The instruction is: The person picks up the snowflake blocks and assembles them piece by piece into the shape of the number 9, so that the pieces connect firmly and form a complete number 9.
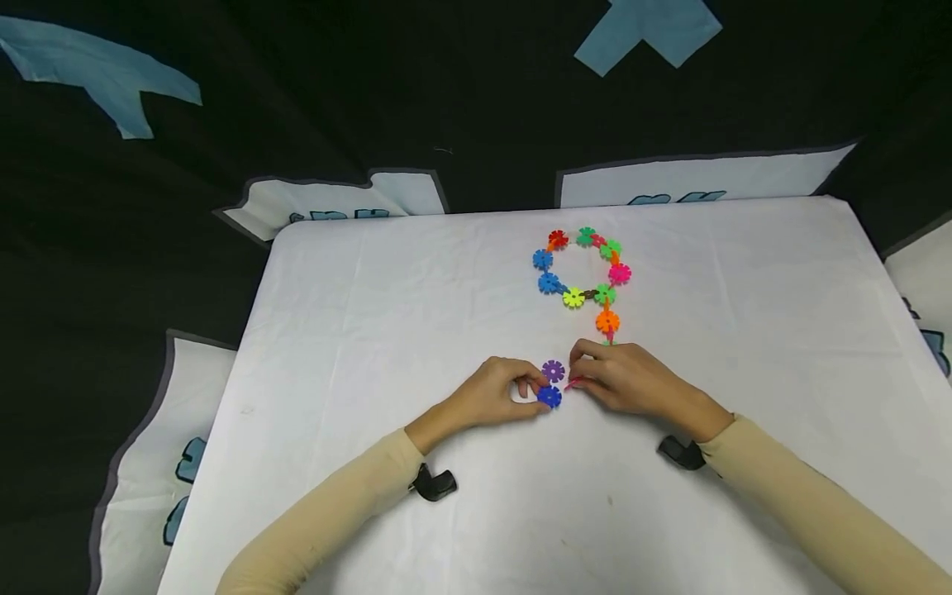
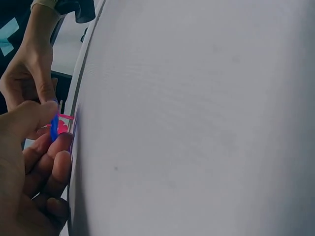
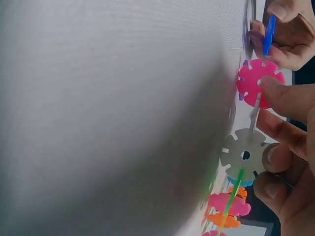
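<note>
My left hand pinches a blue notched snowflake disc by its edge, between thumb and fingertips. Facing it, my right hand holds a pink snowflake disc with thumb and finger. A clear disc seen edge-on joins the pink disc to a grey disc, which the other right fingers touch. A purple snowflake disc lies between the hands, just beyond the blue one. From the right hand, linked discs run away through an orange disc to a ring that includes a yellow disc.
A white cloth covers the table, which ends at a far edge before a black curtain with blue patches. A black wrist camera hangs below the left sleeve; another wrist camera sits by the right sleeve.
</note>
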